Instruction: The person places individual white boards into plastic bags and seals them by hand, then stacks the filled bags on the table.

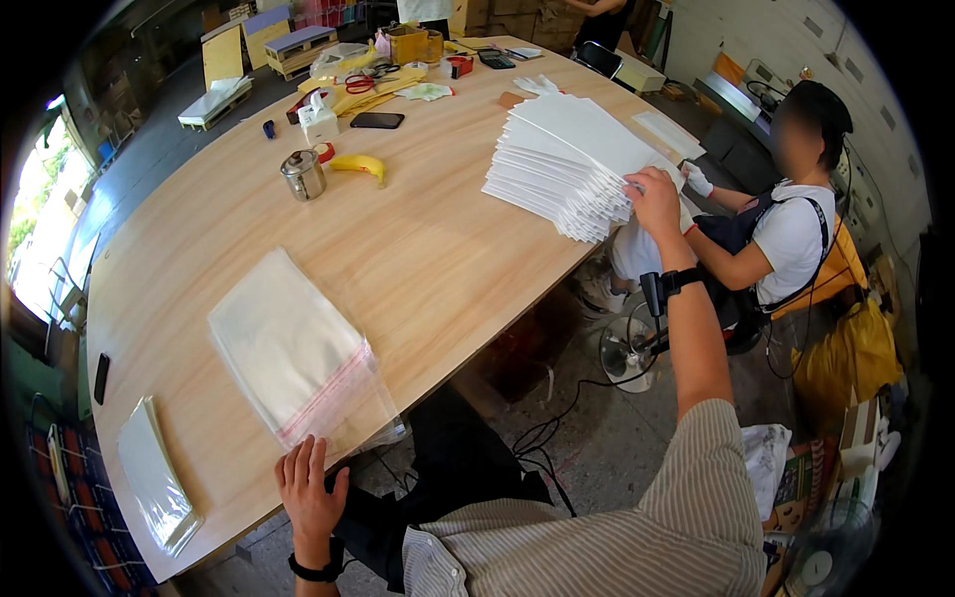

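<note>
My right hand [654, 199] reaches out to a fanned stack of white folded sheets [562, 164] at the table's right edge. Its fingers are bent and closed on the near right corner of the upper sheets; how many are in the grip cannot be made out. By the near edge of the table, my left hand [312, 495] lies with its fingers stretched out and holds nothing. Its fingertips are at the bottom of a pile of clear plastic bags [284, 338] with a pinkish strip across the open end.
On the wooden table [428, 249] are a metal pot [302, 175], a banana [360, 166], a dark phone [377, 120], a tissue pack [318, 119] and scissors [360, 84]. Wrapped white sheets [154, 478] lie at the left. A gloved co-worker [776, 229] sits beyond the stack; cables [542, 438] cross the floor.
</note>
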